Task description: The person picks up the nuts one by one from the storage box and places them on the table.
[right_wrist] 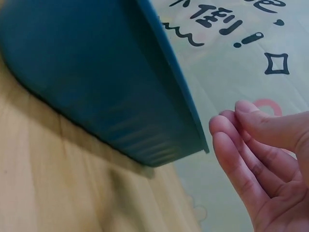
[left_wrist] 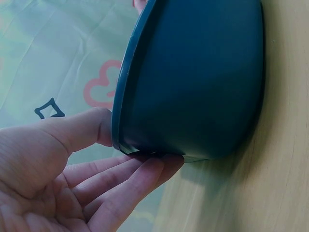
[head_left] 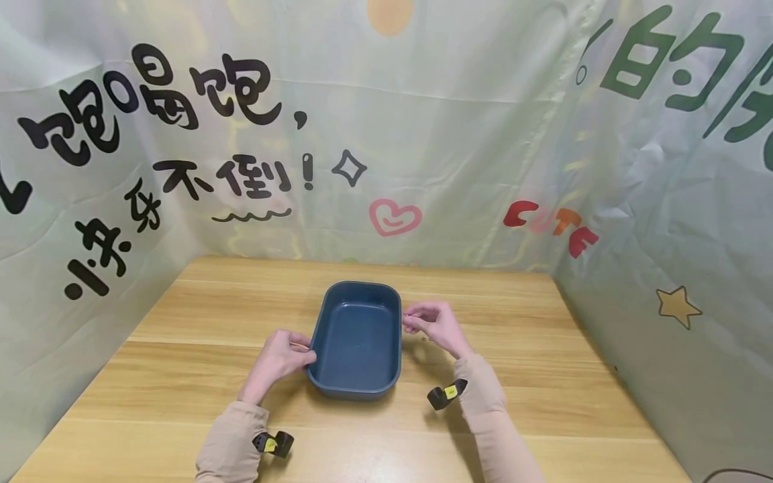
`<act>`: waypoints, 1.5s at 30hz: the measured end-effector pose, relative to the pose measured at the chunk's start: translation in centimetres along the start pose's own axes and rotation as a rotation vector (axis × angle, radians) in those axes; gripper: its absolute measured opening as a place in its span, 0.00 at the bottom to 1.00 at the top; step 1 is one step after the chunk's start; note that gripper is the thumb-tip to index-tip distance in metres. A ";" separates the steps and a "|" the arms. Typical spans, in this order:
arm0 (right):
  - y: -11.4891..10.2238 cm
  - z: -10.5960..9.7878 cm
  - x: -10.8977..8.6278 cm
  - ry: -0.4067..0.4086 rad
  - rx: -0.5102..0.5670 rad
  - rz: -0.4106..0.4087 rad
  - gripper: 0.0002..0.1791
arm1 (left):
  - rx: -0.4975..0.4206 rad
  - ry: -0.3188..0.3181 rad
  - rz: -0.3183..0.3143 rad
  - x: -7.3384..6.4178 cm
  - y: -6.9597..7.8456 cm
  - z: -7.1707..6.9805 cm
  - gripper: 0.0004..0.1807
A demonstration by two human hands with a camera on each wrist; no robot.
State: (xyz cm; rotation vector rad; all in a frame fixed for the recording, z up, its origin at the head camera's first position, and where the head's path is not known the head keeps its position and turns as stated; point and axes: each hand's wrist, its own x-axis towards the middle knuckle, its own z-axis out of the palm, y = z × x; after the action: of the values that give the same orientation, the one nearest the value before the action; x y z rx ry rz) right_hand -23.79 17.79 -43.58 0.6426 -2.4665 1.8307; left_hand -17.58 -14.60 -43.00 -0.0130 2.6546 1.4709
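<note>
A deep blue rectangular container (head_left: 356, 335) with rounded corners lies on the wooden table, open side up, with nothing inside. At its left side my left hand (head_left: 284, 355) pinches the rim, thumb at the edge. In the left wrist view the fingers (left_wrist: 120, 186) of that hand lie against the outer wall. Off the right rim, my right hand (head_left: 437, 325) hovers with loosely curled fingers and holds nothing. The right wrist view shows a gap between its fingertips (right_wrist: 224, 140) and the blue wall (right_wrist: 96, 87).
A wooden table (head_left: 241, 295) surrounds the container. Printed fabric (head_left: 459, 147) hangs behind it and along both sides, with black lettering, a pink heart (head_left: 395, 218) and a star (head_left: 679, 305). A dark cable (head_left: 737, 471) curves at the lower right.
</note>
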 end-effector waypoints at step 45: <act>4.4 -5.6 -5.4 0.396 -0.087 0.144 0.16 | -0.002 0.006 -0.005 0.0 0.0 0.0 0.21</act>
State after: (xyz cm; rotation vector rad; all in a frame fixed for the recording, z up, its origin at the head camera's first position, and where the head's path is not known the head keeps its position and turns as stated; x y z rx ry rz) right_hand -21.63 25.65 -47.15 0.0850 -2.3544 1.6811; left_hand -17.60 -14.55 -43.00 -0.0246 2.6556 1.4742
